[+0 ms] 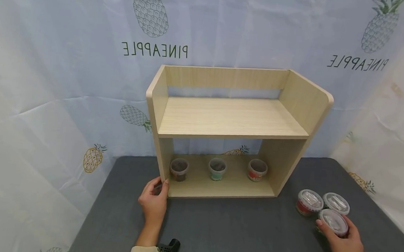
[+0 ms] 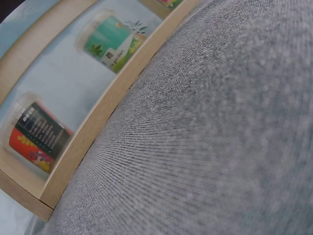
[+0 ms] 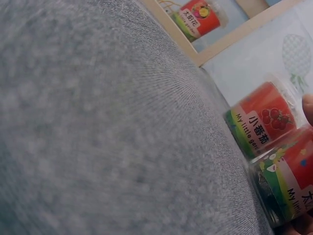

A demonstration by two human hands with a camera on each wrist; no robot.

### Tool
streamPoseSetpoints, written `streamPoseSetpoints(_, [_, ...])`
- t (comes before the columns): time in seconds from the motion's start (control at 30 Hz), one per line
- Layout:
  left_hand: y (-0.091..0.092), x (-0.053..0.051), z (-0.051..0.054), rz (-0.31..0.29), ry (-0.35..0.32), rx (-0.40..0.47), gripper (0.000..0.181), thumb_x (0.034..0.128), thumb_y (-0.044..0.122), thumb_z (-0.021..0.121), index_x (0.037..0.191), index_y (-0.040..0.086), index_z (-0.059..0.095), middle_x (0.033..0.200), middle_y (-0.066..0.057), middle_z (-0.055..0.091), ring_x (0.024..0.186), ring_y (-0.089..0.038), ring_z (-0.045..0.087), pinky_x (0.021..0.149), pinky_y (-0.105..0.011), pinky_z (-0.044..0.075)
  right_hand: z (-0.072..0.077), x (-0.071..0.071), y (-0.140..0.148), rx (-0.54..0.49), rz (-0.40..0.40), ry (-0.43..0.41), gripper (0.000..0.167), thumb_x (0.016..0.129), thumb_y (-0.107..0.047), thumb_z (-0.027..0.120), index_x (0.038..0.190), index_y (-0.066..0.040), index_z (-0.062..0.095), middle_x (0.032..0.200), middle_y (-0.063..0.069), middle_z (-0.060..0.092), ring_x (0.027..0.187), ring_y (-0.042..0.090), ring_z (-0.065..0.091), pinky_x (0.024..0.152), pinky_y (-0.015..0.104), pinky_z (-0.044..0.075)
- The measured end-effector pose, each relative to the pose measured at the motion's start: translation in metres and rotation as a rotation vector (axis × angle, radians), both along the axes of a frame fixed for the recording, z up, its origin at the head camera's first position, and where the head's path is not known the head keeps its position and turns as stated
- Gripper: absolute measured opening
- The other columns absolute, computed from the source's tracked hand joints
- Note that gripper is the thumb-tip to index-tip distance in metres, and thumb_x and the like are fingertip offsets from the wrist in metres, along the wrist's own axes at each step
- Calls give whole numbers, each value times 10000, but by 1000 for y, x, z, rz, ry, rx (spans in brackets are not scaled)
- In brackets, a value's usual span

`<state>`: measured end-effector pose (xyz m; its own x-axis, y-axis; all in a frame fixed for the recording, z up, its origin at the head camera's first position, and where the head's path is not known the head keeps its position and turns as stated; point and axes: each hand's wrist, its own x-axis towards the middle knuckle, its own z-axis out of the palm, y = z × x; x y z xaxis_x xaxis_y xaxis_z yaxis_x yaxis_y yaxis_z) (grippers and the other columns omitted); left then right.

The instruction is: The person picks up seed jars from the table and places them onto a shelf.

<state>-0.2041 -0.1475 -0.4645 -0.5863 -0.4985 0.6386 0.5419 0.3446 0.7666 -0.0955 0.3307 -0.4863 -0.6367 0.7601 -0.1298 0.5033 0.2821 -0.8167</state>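
At the table's right side my right hand (image 1: 349,246) grips a lidded plastic cup (image 1: 334,222) between thumb and fingers. In the right wrist view this cup (image 3: 288,176) has a red and green "My little garden" label. Close behind it stand a tomato-label cup (image 3: 261,120) and another lidded cup (image 1: 337,203). My left hand (image 1: 153,202) holds the lower front corner of the wooden shelf's (image 1: 233,118) left side panel, thumb at the front edge. That hand is out of sight in the left wrist view.
On the lower shelf board stand a dark-labelled cup (image 1: 179,170), a teal cup (image 1: 217,169) and a red cup (image 1: 256,170), spaced apart. A grey cloth (image 1: 223,231) covers the table. Behind hangs a pineapple-print curtain (image 1: 229,27). A black wristband piece (image 1: 169,248) is at my left wrist.
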Motion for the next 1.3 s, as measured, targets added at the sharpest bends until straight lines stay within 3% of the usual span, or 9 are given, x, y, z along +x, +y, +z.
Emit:
streamPoseSetpoints(0.4, [1,0,0,4,-6,-13,178,780,-88,767,953,-101,726,912,-220,710,861,-48,661,658,-330,607,1,2,2,40,26,-18,1054,827,-569,716,1573,-63,169,1516,270,342,1285,373,394,900,454,380])
streamPoseSetpoints(0.57, [-3,-9,-15,-19,-9,8,178,798,-47,773,970,-68,735,925,-200,710,875,-40,654,682,-192,585,1,2,2,33,39,-22,1066,826,-569,718,1571,-49,162,1512,282,330,1290,390,384,906,471,381])
streamPoseSetpoints(0.67, [-3,-7,-13,-39,-8,27,176,803,-46,770,972,-73,733,928,-199,706,883,-16,649,699,-124,557,2,4,3,38,43,-23,1055,822,-561,727,1571,-60,177,1504,275,346,1281,387,390,845,395,367])
streamPoseSetpoints(0.77, [0,1,2,-30,0,12,179,785,-96,760,958,-115,719,914,-233,700,870,-50,659,687,-140,566,1,4,2,47,46,-17,1049,822,-552,732,1569,-61,184,1494,276,358,1274,389,393,835,382,357])
streamPoseSetpoints(0.87, [1,1,1,-25,-6,12,183,784,-97,761,960,-116,718,919,-233,701,870,-54,661,690,-148,571,1,5,2,56,46,-11,1043,823,-542,734,1566,-53,189,1485,277,367,1260,386,400,825,370,355])
streamPoseSetpoints(1.03, [-2,-8,-13,-25,-20,22,192,797,-73,763,982,-98,722,935,-219,702,887,11,646,701,-128,561,1,4,2,50,50,-15,1052,824,-549,731,1566,-45,180,1488,278,356,1249,382,405,763,296,336])
streamPoseSetpoints(1.17, [-7,-17,-28,-31,-28,32,202,800,-43,776,997,-58,735,951,-190,709,901,46,635,706,-109,551,1,3,2,35,45,-15,1062,823,-551,731,1568,-43,169,1501,283,340,1268,392,395,863,418,391])
streamPoseSetpoints(1.3, [-9,-18,-31,-51,-39,42,194,818,15,783,1007,-11,749,960,-140,716,905,20,651,708,-124,559,1,3,1,22,43,-11,1070,825,-553,728,1570,-40,156,1512,292,323,1291,408,377,968,559,354])
